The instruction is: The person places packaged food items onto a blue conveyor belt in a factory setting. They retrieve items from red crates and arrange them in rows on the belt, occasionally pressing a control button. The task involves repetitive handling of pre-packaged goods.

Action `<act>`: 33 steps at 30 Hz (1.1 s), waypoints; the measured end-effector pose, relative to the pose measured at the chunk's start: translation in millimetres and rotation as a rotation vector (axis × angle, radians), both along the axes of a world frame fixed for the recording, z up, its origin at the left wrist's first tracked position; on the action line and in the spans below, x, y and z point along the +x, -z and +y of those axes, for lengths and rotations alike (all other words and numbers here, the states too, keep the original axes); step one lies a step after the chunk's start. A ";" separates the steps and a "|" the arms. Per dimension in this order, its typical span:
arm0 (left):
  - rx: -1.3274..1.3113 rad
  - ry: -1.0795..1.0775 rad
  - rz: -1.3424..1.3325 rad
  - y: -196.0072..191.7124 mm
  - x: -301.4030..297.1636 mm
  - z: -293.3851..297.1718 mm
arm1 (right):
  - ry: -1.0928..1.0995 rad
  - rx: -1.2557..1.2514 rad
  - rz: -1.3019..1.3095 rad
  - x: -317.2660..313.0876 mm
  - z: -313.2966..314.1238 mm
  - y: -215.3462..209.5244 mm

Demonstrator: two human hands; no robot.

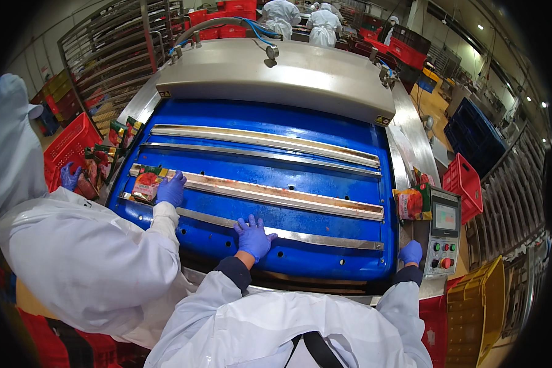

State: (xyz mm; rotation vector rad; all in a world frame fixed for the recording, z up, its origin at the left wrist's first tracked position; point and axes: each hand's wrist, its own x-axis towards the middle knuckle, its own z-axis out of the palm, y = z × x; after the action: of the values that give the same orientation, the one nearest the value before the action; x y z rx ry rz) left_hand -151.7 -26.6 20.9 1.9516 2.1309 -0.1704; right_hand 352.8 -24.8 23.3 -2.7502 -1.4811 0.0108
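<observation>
My left hand (254,237), in a purple glove, lies with spread fingers at the front steel strip (282,234) of a blue machine bed (313,260). My right hand (410,252), gloved alike, is closed at the right steel rim of the machine, beside the control panel (444,230); whatever it may hold is hidden. Just beyond that hand a red and green food packet (413,203) sits on the rim. At the bed's left end a co-worker's gloved hand (171,189) touches another packet (146,184), which lies across the nearer sealing bar (276,195).
Behind the bed is the machine's raised steel lid (276,70). A co-worker in white (86,257) stands close on my left, near a red crate (73,144) and several packets (98,161). On the right are a red crate (463,184) and a yellow crate (477,313).
</observation>
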 end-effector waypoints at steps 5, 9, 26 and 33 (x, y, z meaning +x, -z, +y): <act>-0.011 0.160 0.080 -3.5 -16.1 -6.6 | -0.018 0.009 -0.005 -10.1 -3.1 -7.3; -0.065 0.207 0.041 -16.3 -16.9 -3.9 | 0.001 -0.026 -0.015 -7.9 -3.4 -8.2; -0.032 0.123 0.107 -17.1 -2.5 -9.0 | 0.037 0.017 0.018 3.9 -0.9 14.6; -0.035 0.129 0.092 -14.5 8.2 -0.9 | 0.353 0.738 0.932 40.9 12.6 6.0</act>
State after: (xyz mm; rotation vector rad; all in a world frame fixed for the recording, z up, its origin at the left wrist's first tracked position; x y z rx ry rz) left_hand -143.5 -27.6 35.5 2.0993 2.0421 -0.3249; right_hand 393.7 -12.2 17.3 -1.8948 -0.5700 0.5322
